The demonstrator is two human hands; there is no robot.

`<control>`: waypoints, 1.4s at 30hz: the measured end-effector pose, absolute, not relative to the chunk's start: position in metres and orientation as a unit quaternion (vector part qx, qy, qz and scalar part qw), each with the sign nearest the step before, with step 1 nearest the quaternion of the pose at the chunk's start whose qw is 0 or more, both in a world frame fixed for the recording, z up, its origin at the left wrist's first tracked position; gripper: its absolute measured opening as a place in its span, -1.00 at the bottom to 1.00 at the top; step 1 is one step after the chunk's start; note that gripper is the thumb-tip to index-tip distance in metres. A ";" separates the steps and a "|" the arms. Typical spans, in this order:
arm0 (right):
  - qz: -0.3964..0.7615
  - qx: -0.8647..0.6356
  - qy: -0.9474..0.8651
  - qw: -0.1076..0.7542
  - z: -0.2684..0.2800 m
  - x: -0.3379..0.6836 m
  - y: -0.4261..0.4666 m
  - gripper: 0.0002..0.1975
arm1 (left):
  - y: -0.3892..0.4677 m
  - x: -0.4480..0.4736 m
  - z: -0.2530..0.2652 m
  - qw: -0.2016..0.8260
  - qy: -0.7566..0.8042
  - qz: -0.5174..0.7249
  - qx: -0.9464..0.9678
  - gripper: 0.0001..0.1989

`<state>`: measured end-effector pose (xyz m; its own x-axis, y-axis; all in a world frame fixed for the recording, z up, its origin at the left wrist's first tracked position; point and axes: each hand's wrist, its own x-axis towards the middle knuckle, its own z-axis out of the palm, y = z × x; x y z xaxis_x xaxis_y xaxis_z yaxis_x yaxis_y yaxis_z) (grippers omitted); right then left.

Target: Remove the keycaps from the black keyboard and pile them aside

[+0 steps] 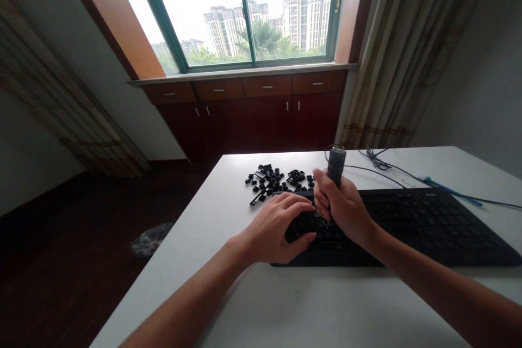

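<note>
A black keyboard (432,223) lies across the white table, with many of its keys gone at the left part. My right hand (346,206) is closed in a fist around the upright black handle of a keycap puller (336,166); thin wire shows below the fist, at the keyboard's surface. Over the keyboard's left end rests my left hand (277,225), its thumb and fingers apart and nothing held between them. Just beyond it, black keycaps (269,176) lie in a loose heap. What the wire touches is too small to tell.
Behind the keyboard, a black cable (379,160) lies coiled on the white table (244,293), near a blue strip (452,191). A clear plastic bag (150,239) sits on the floor at left. Cabinets (253,119) stand beneath the window.
</note>
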<state>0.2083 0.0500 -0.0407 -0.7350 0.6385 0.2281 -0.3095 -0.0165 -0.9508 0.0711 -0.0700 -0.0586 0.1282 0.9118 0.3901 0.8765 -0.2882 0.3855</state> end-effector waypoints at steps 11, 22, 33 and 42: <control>0.706 -0.198 -0.533 0.421 -0.047 0.228 0.070 -0.55 | -0.073 0.079 -0.057 -0.025 0.487 0.260 0.833 -0.80; 0.700 -0.244 -0.551 0.384 -0.042 0.229 0.080 -0.54 | -0.069 0.078 -0.063 -0.045 0.465 0.318 0.825 -0.90; 0.714 -0.231 -0.601 0.275 -0.042 0.241 0.081 -0.50 | -0.069 0.079 -0.061 -0.037 0.461 0.311 0.830 -0.88; 0.803 -0.058 -0.576 0.139 -0.052 0.270 0.092 -0.54 | -0.069 0.079 -0.063 -0.051 0.458 0.276 0.843 -0.89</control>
<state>0.2699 0.0924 -0.0522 -0.9548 0.2895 0.0670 -0.1563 -0.2977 -0.9418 0.0791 -0.0688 -0.0633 0.4280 0.7447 0.5121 0.8010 -0.5750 0.1667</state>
